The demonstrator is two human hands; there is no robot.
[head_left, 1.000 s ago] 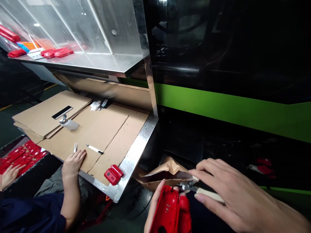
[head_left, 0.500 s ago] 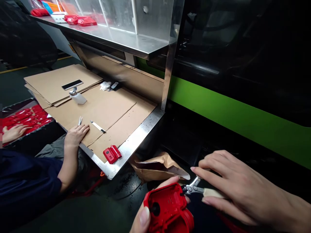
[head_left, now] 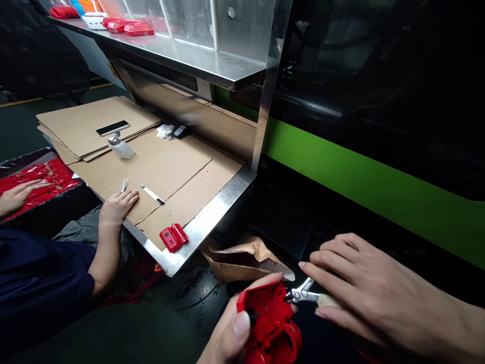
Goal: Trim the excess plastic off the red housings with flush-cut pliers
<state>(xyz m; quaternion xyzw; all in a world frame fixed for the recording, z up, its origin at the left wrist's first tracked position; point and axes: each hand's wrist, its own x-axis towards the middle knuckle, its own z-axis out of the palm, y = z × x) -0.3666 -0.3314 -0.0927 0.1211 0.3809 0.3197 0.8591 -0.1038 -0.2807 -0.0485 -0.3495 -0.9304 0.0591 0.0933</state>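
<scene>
At the far left we see a co-worker's hand lying on a tray of red plastic parts beside the left edge of the steel workbench. The same person's other hand rests flat, fingers together, on the cardboard sheet at the bench's front edge, with small tweezers and a thin blade just beyond its fingertips. Farther back on the cardboard stand a small clear bottle and a dark phone on a stack of sheets near the left rear corner. A red hinged part lies at the bench's front right corner, close to the steel rim. Below that corner a crumpled brown paper bag sits on the dark floor. Our left hand grips a red plastic housing low in the view, off the bench, thumb pressed on its near rim and a finger curled over its far edge. Our right hand is closed around the pale handles of flush cutters, fingers stretched along them, and the metal tips touch the housing's right edge.
</scene>
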